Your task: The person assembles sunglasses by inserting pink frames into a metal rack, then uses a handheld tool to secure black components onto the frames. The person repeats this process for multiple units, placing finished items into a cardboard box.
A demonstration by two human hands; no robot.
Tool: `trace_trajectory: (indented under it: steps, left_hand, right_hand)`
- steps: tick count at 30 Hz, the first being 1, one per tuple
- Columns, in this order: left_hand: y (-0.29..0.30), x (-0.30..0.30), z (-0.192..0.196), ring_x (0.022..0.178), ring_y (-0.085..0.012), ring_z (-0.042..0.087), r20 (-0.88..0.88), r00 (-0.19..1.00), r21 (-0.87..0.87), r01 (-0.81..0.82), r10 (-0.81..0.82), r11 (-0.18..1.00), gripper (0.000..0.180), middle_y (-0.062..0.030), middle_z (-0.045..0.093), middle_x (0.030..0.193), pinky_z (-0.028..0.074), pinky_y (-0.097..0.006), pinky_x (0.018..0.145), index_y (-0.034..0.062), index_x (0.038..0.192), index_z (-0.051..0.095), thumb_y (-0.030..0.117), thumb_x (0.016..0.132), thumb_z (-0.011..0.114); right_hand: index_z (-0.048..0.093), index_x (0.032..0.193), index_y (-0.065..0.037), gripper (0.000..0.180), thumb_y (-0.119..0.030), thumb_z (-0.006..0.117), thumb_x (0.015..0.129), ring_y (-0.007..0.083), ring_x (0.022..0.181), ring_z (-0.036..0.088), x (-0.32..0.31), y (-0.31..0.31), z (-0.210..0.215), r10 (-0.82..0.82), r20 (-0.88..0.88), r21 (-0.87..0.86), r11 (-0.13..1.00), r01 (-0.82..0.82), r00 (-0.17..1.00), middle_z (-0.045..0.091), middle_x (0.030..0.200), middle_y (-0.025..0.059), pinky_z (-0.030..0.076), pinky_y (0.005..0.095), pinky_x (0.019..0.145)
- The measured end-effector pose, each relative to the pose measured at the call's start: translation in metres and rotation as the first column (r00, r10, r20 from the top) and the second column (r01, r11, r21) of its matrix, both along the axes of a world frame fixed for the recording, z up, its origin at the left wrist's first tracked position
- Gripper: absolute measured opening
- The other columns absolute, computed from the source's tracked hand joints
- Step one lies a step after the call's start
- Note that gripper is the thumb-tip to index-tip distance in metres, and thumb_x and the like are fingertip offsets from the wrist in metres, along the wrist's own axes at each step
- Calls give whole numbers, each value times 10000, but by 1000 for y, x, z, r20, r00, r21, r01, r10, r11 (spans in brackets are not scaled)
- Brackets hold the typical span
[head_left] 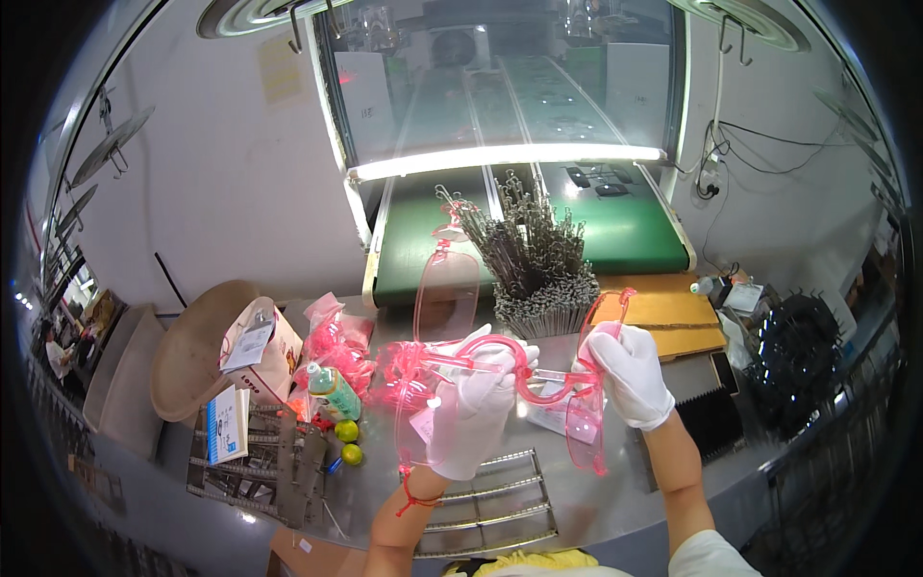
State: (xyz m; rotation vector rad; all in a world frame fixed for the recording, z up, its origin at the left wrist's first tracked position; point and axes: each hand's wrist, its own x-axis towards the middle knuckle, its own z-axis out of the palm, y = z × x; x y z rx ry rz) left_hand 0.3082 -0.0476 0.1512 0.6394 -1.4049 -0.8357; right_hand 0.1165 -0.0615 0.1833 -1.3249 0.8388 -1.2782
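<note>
In front of me both gloved hands hold a see-through pink plastic moulding [520,363], made of curved bars with broad flat panels at its ends. My left hand [479,409], in a white glove, is closed around its left part, with the fingers partly behind the plastic. My right hand [630,377], also white-gloved, pinches its right part near a thin upright strip. One tall pink panel [448,293] stands out above the left hand, and a smaller panel [583,431] hangs below the right. Beyond the hands stands a dense bundle of metal wire hooks [529,250].
A green conveyor belt [423,236] runs away at the back under a bright tube lamp [510,162]. Left on the metal table are pink plastic bags [336,337], a green bottle [334,392], two green fruits [347,431] and metal racks. Yellow-brown envelopes [663,310] and a black pad [710,425] lie right.
</note>
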Motion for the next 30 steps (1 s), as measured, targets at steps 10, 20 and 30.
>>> trace_trajectory:
  steps: [10,20,30]
  left_hand:
    - [7,3,6,963,-254,620,26,963,-288,-250,268,924,170,-115,671,939,375,-498,1071,-2,942,670,48,906,511]
    - [-1,17,15,911,-213,610,-65,880,-313,-466,471,827,190,-94,643,905,420,-450,1034,-14,985,592,150,985,495]
    - [-64,48,121,891,-196,605,-232,906,-450,-424,355,786,152,-87,647,922,457,-366,943,-19,997,610,87,943,515]
  right_hand:
    - [666,848,5,265,-215,570,960,30,634,524,2,10,40,137,-199,-204,963,-178,970,605,694,-22,429,229,569]
    - [678,906,-1,279,-256,577,956,60,606,583,13,12,66,232,-145,-193,947,-258,962,635,717,20,467,230,540]
    - [686,929,3,299,-294,650,942,15,630,530,19,-8,151,40,-146,-733,667,-135,989,610,714,-25,433,195,556]
